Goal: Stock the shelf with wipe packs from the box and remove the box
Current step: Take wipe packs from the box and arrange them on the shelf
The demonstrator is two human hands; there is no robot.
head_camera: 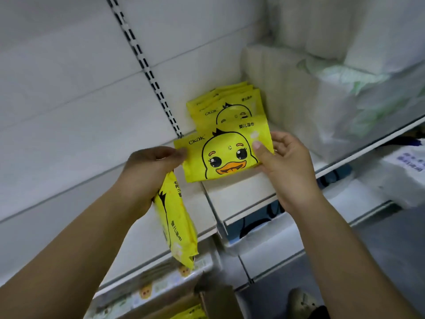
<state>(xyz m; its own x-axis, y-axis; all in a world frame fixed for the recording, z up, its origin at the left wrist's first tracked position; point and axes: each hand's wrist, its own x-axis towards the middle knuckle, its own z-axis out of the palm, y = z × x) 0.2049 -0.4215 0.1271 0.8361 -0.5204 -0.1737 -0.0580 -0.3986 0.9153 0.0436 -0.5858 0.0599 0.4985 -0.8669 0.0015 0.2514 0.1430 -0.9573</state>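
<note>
White shelf [239, 196], slotted upright [147, 70], yellow wipe packs [226, 143]

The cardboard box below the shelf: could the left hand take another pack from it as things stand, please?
Probably not yet: the left hand grips a hanging pack and pinches a corner of the duck-faced pack that the right hand also holds, so it looks too full for the box.

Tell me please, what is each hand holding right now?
Left hand: grips a hanging pack, fingertips also touching the front pack.
Right hand: pinches the front pack, thumb on its face.
</note>
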